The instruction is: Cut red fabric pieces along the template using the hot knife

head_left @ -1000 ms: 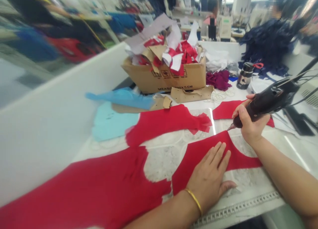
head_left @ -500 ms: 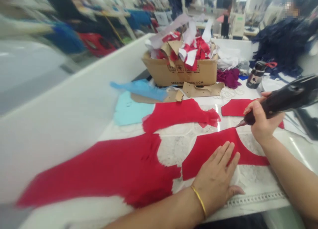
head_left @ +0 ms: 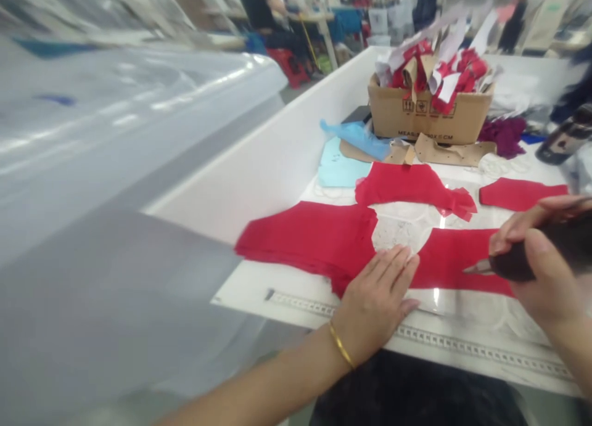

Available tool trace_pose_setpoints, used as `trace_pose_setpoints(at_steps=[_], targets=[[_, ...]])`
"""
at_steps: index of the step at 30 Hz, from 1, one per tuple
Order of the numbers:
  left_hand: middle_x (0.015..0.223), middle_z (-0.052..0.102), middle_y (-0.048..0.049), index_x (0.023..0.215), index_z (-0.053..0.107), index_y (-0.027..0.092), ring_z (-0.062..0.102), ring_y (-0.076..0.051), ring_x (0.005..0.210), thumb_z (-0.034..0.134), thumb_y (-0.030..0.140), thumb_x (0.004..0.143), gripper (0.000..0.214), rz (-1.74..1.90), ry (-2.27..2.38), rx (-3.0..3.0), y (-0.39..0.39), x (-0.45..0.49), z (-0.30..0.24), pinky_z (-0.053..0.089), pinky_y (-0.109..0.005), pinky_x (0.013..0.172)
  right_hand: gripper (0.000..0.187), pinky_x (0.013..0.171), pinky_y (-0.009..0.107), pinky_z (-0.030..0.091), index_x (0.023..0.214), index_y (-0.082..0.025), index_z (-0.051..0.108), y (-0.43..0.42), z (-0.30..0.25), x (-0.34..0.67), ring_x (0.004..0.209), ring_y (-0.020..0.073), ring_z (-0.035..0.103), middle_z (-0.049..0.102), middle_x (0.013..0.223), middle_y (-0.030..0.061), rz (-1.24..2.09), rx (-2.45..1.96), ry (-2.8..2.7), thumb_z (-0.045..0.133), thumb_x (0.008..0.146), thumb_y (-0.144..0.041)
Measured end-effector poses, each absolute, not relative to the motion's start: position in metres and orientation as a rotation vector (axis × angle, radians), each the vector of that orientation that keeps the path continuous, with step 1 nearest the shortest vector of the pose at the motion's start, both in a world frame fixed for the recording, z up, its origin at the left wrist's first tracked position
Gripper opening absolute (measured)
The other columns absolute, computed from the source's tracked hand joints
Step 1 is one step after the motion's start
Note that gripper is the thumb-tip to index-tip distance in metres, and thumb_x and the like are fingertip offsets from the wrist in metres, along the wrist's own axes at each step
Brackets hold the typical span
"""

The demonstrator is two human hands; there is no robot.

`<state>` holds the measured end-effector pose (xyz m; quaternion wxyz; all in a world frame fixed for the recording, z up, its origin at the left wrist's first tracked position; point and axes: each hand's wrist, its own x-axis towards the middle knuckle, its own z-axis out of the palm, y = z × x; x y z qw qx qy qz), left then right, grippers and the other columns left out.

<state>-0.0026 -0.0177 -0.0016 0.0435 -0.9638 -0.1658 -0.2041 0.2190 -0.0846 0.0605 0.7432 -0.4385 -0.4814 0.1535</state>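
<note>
My left hand [head_left: 377,293], a gold bracelet at its wrist, lies flat with fingers stretched out. It rests at the edge of a stack of red fabric pieces [head_left: 309,235], near the left end of another red fabric piece [head_left: 451,256]. In my right hand [head_left: 548,278] is a black handheld tool [head_left: 513,264] with a pointed metal tip. The tip is over the right-hand red piece; whether it touches the cloth I cannot tell. The tool's rear runs out of view at the right.
Farther back lie a ruffled red piece [head_left: 411,184] and a smaller red one [head_left: 522,193]. Behind them stand a cardboard box [head_left: 430,114] of scraps and a dark bottle [head_left: 567,133]. A measuring tape [head_left: 481,349] follows the front edge; a white side wall [head_left: 277,161] borders the left.
The view has swung left. My left hand has slid left from the right-hand red piece toward the stack. The tool's tip has shifted from that piece's upper edge to over its middle.
</note>
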Motion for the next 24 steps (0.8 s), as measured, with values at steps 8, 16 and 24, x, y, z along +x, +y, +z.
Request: trace_pose_setpoints(at_steps=[8,16,24], targets=[[0.131,0.069,-0.0188,0.128,0.064,0.002,0.061,-0.030,0.130,0.039,0.038,0.109,0.047,-0.845,-0.311,-2.984,-0.033,-0.012,-0.006,0.051,-0.043,0.113,0.018,0.053,0.033,0.056,0.106,-0.027,0.057,-0.053,0.058,0.173,0.054,0.0140,0.060,0.058,0.072,-0.0036,0.239,-0.943,-1.122,0.068,0.091,-0.029],[0.129,0.069,-0.0200,0.126,0.064,0.002,0.062,-0.031,0.128,0.034,0.045,0.109,0.055,-0.956,-0.294,-3.012,-0.038,-0.003,-0.022,0.053,-0.043,0.111,0.024,0.052,0.033,0.056,0.109,-0.026,0.051,-0.039,0.051,0.158,0.053,0.0146,0.062,0.059,0.070,-0.0055,0.265,-0.927,-1.102,0.064,0.090,-0.022],[0.128,0.069,-0.0203,0.125,0.065,0.003,0.062,-0.031,0.129,0.035,0.047,0.109,0.056,-0.985,-0.318,-3.035,-0.040,-0.003,-0.024,0.051,-0.046,0.112,0.023,0.051,0.032,0.055,0.108,-0.026,0.054,-0.033,0.048,0.153,0.053,0.0141,0.062,0.059,0.072,-0.0053,0.274,-0.908,-1.109,0.064,0.088,-0.017]])
